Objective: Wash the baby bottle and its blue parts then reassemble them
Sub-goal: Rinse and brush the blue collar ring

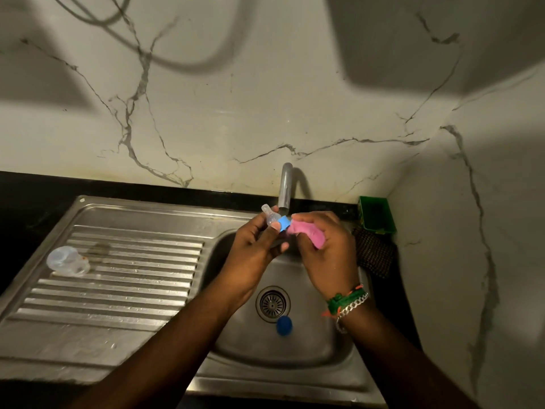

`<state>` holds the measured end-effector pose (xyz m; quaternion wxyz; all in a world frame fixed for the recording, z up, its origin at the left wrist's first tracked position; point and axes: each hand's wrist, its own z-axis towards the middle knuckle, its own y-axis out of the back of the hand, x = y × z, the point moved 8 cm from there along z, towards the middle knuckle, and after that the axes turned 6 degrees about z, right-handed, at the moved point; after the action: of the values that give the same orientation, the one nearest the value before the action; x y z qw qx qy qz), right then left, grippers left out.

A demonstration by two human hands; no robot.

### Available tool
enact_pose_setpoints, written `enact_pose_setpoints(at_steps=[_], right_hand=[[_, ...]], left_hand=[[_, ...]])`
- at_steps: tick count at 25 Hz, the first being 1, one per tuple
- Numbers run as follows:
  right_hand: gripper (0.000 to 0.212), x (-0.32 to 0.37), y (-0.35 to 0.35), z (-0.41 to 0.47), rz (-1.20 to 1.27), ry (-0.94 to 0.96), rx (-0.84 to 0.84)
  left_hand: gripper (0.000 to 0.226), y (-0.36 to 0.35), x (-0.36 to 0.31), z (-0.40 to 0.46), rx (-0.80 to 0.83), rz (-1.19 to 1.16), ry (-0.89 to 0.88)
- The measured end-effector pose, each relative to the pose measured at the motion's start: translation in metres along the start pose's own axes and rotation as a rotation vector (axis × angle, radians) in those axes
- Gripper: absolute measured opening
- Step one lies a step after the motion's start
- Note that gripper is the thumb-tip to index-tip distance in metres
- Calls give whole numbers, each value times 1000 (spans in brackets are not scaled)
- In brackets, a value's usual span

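While no legible writing shows anywhere, left hand (pixel 256 246) pinches the clear teat with blue ring (pixel 277 221) over the sink (pixel 295 355) below the tap (pixel 285 187), right hand (pixel 326 255) grips pink sponge (pixel 306 231) against the ring.

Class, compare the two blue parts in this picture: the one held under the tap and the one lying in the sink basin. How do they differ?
The blue ring is lighter blue; the blue cap is darker. The ring is held in the air by the left hand, with a clear teat fitted in it; the cap lies alone on the basin floor near the drain. The right hand presses a pink sponge against the ring; nothing touches the cap. Both are small blue parts.
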<state>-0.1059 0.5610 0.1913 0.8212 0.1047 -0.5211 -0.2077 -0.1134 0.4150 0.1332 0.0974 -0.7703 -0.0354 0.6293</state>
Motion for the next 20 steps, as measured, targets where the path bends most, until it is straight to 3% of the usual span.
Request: enact_pose_setpoints(at_steps=[2,5,9,11,14,17,20], right_hand=[[33,-1,4,0,18,-18,-26],[32,11,-3,-5,29,86,89],[31,-2,1,3,26,-7,85],[28,6,-2,0,42,32,115],[24,6,0,-1,105,28,111],[22,4,5,-2,116,-24,75],[31,5,10,-2,150,-66,47]], left_hand=[[28,-3,-5,0,-11,74,-21],[31,-4,-10,0,-1,131,-53],[39,-9,-10,-5,10,239,-58],[37,-9,-2,-3,21,212,-36],[57,-6,12,-1,32,36,36],[52,-13,9,-3,77,43,-6],[63,-10,4,-4,55,28,-52]])
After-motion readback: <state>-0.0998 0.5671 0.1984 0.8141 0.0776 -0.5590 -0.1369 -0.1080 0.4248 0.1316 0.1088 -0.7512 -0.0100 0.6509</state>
